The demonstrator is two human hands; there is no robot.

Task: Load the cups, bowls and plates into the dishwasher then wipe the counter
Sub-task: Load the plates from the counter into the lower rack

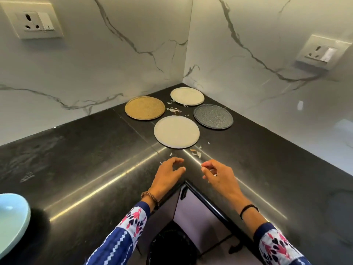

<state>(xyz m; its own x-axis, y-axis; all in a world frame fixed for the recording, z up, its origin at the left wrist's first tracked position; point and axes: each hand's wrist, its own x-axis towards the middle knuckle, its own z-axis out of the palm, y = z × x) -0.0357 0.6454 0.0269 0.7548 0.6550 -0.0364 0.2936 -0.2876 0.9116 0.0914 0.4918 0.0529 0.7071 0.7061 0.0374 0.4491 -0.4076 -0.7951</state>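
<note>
Head view: four plates (176, 131) on counter (86, 159), two empty hands (168, 174).

Both forearms reach forward side by side, palms down, in blue patterned sleeves. The left hand (168, 174) has its fingers curled loosely, thumb stretched toward the right, a beaded bracelet at the wrist. The right hand (217, 175) has its fingers half bent and spread, holding nothing, a dark band on its wrist.
</note>
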